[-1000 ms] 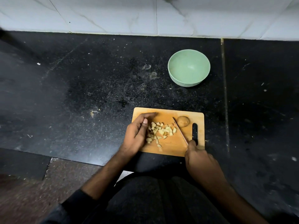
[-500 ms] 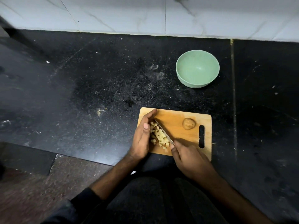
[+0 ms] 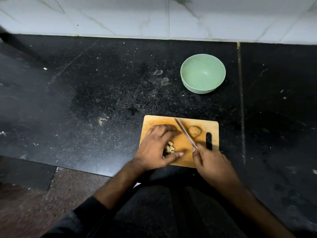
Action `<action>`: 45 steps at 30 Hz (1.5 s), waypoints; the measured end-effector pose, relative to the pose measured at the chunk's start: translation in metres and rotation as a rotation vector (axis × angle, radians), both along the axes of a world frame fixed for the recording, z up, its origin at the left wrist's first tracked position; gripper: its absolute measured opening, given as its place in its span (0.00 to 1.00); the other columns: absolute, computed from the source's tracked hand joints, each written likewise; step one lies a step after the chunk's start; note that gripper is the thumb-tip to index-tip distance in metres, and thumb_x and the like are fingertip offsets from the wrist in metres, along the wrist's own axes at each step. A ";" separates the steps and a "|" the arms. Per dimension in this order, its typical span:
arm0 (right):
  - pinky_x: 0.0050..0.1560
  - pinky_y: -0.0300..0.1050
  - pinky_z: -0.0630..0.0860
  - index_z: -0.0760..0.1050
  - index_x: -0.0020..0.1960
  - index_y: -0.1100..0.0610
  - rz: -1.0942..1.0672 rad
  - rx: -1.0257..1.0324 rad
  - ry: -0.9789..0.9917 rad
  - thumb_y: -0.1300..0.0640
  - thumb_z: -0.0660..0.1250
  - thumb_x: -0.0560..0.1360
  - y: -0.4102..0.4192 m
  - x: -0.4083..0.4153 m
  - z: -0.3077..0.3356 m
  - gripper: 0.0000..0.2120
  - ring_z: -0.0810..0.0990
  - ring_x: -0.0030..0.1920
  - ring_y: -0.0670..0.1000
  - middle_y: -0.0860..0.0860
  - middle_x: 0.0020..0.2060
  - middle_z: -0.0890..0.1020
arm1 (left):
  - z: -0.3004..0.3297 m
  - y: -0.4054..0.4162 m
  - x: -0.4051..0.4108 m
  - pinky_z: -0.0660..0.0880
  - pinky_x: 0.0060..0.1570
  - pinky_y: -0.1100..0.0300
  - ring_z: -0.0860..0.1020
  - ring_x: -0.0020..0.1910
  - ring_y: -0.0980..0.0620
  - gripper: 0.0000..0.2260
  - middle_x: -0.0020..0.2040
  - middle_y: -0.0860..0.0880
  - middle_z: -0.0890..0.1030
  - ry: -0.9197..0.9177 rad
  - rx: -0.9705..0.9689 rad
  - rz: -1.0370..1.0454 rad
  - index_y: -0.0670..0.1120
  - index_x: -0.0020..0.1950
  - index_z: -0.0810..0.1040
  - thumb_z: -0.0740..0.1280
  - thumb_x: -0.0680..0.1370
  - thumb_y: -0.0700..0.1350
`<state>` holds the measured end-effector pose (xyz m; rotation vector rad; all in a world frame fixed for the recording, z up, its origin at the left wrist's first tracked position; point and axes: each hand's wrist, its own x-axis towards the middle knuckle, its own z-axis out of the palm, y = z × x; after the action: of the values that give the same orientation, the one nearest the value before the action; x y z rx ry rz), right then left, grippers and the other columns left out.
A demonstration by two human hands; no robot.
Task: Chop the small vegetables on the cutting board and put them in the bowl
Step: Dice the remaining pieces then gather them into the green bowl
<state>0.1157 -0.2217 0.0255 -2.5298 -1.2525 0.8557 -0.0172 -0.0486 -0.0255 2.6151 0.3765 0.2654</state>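
Observation:
A wooden cutting board lies on the black counter near its front edge. My left hand is cupped over a pile of pale chopped pieces, most of them hidden under the palm and fingers. My right hand grips the handle of a knife, whose blade slants up and left across the board. A small brown whole vegetable rests just right of the blade. The empty green bowl stands behind the board.
The black stone counter is speckled with crumbs and ends at a white tiled wall. A seam runs front to back right of the bowl. My dark-clothed lap is below the counter's front edge.
My left hand has turned from standing on edge beside the pieces to closing over the gathered pile. The knife has swung back right, away from the pieces, toward the whole vegetable.

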 end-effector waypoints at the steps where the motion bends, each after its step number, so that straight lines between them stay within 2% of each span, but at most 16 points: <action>1: 0.41 0.50 0.76 0.68 0.52 0.48 -0.009 0.012 0.006 0.45 0.49 0.83 -0.001 0.002 0.000 0.11 0.79 0.39 0.52 0.48 0.35 0.77 | -0.001 -0.004 0.003 0.64 0.68 0.50 0.71 0.66 0.50 0.27 0.65 0.50 0.74 0.035 0.066 -0.042 0.49 0.67 0.76 0.66 0.75 0.65; 3: 0.42 0.51 0.77 0.68 0.51 0.47 -0.013 0.015 0.017 0.45 0.50 0.83 -0.002 0.006 -0.001 0.11 0.79 0.38 0.51 0.48 0.35 0.77 | -0.007 -0.008 0.008 0.65 0.67 0.51 0.71 0.63 0.47 0.21 0.62 0.48 0.75 0.072 0.159 -0.075 0.48 0.62 0.77 0.66 0.76 0.61; 5: 0.43 0.52 0.77 0.68 0.51 0.47 -0.005 0.002 0.022 0.45 0.49 0.83 -0.004 0.007 -0.003 0.11 0.80 0.40 0.52 0.49 0.36 0.78 | -0.011 -0.002 0.010 0.70 0.59 0.49 0.72 0.55 0.44 0.14 0.56 0.46 0.75 0.063 0.177 -0.051 0.46 0.54 0.76 0.67 0.77 0.56; 8: 0.42 0.50 0.75 0.68 0.51 0.48 0.009 -0.008 0.033 0.45 0.48 0.84 -0.005 0.008 -0.004 0.12 0.79 0.41 0.52 0.48 0.37 0.77 | -0.013 0.012 0.008 0.71 0.50 0.50 0.70 0.49 0.46 0.08 0.50 0.46 0.73 -0.011 0.090 -0.035 0.44 0.48 0.76 0.69 0.77 0.48; 11: 0.44 0.51 0.77 0.68 0.52 0.48 0.007 -0.010 0.045 0.44 0.48 0.84 -0.006 0.009 -0.005 0.13 0.79 0.41 0.52 0.48 0.38 0.77 | -0.011 0.019 0.008 0.72 0.49 0.50 0.72 0.47 0.47 0.06 0.48 0.47 0.74 -0.063 -0.032 -0.030 0.44 0.46 0.77 0.70 0.77 0.45; 14: 0.44 0.52 0.77 0.69 0.55 0.48 -0.018 0.005 0.034 0.44 0.48 0.83 -0.008 0.012 -0.004 0.14 0.79 0.41 0.52 0.47 0.37 0.76 | -0.008 0.022 0.009 0.73 0.53 0.51 0.76 0.50 0.47 0.09 0.51 0.48 0.78 -0.067 -0.057 -0.019 0.44 0.48 0.79 0.69 0.78 0.50; 17: 0.41 0.49 0.72 0.69 0.57 0.48 -0.045 -0.001 0.024 0.44 0.49 0.84 -0.010 0.017 -0.002 0.13 0.75 0.39 0.51 0.46 0.35 0.73 | -0.004 0.019 0.014 0.72 0.59 0.55 0.77 0.55 0.50 0.12 0.56 0.49 0.79 -0.097 -0.057 -0.034 0.44 0.54 0.81 0.69 0.78 0.52; 19: 0.43 0.50 0.76 0.70 0.58 0.48 -0.059 0.000 0.029 0.44 0.49 0.84 -0.012 0.020 -0.002 0.14 0.78 0.40 0.50 0.47 0.36 0.76 | -0.001 0.013 0.022 0.71 0.60 0.53 0.77 0.57 0.50 0.13 0.58 0.50 0.79 -0.096 -0.051 -0.021 0.46 0.58 0.81 0.69 0.78 0.53; 24: 0.45 0.53 0.77 0.69 0.57 0.49 -0.072 0.021 0.018 0.43 0.49 0.83 -0.019 0.026 -0.003 0.14 0.81 0.44 0.56 0.51 0.40 0.80 | 0.007 -0.008 0.047 0.71 0.60 0.51 0.76 0.59 0.50 0.23 0.59 0.51 0.77 0.000 0.023 0.061 0.48 0.66 0.76 0.65 0.78 0.61; 27: 0.42 0.51 0.73 0.69 0.61 0.49 -0.074 0.058 -0.006 0.43 0.49 0.83 -0.023 0.031 -0.005 0.15 0.82 0.45 0.58 0.51 0.39 0.80 | 0.008 -0.020 0.061 0.70 0.58 0.53 0.75 0.57 0.52 0.24 0.57 0.52 0.77 0.089 0.030 0.130 0.50 0.64 0.72 0.63 0.77 0.65; 31: 0.41 0.50 0.69 0.68 0.65 0.48 -0.055 0.073 -0.003 0.42 0.51 0.83 -0.029 0.038 -0.003 0.17 0.82 0.48 0.59 0.52 0.43 0.82 | 0.004 -0.030 0.067 0.73 0.57 0.52 0.76 0.56 0.51 0.16 0.56 0.52 0.78 0.071 -0.105 0.171 0.50 0.61 0.73 0.68 0.77 0.56; 34: 0.46 0.50 0.73 0.69 0.63 0.50 -0.015 0.114 0.046 0.41 0.56 0.82 -0.030 0.041 -0.003 0.16 0.82 0.51 0.57 0.48 0.52 0.84 | 0.006 -0.036 0.066 0.75 0.55 0.57 0.77 0.53 0.53 0.15 0.54 0.52 0.78 0.019 -0.209 0.259 0.48 0.60 0.75 0.71 0.76 0.52; 36: 0.44 0.47 0.69 0.69 0.63 0.50 0.005 0.145 0.095 0.44 0.58 0.82 -0.030 0.042 -0.002 0.15 0.82 0.52 0.55 0.47 0.54 0.83 | 0.009 -0.037 0.063 0.75 0.54 0.58 0.77 0.52 0.53 0.15 0.54 0.51 0.79 0.018 -0.205 0.299 0.47 0.59 0.76 0.72 0.76 0.51; 40: 0.41 0.47 0.68 0.67 0.67 0.51 0.034 0.208 0.127 0.47 0.56 0.83 -0.031 0.039 -0.005 0.15 0.81 0.48 0.54 0.51 0.47 0.82 | 0.012 -0.034 0.054 0.76 0.51 0.58 0.77 0.48 0.53 0.15 0.50 0.51 0.80 0.020 -0.217 0.367 0.46 0.56 0.78 0.74 0.74 0.50; 43: 0.34 0.46 0.66 0.69 0.59 0.50 0.019 0.236 0.128 0.46 0.53 0.83 -0.032 0.032 -0.007 0.11 0.79 0.36 0.50 0.48 0.34 0.78 | 0.012 -0.036 0.053 0.77 0.49 0.56 0.78 0.48 0.51 0.15 0.50 0.50 0.80 0.045 -0.214 0.408 0.45 0.55 0.78 0.75 0.74 0.51; 45: 0.34 0.47 0.64 0.68 0.53 0.51 0.028 0.209 0.120 0.46 0.53 0.84 -0.031 0.027 -0.008 0.10 0.78 0.33 0.51 0.47 0.31 0.74 | 0.012 -0.038 0.054 0.76 0.49 0.55 0.78 0.47 0.51 0.15 0.50 0.50 0.79 0.068 -0.198 0.408 0.45 0.56 0.78 0.74 0.74 0.51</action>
<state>0.1424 -0.2531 0.0174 -2.2696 -1.2708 0.8226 0.0368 -0.0862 -0.0131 2.3388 0.9136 0.2578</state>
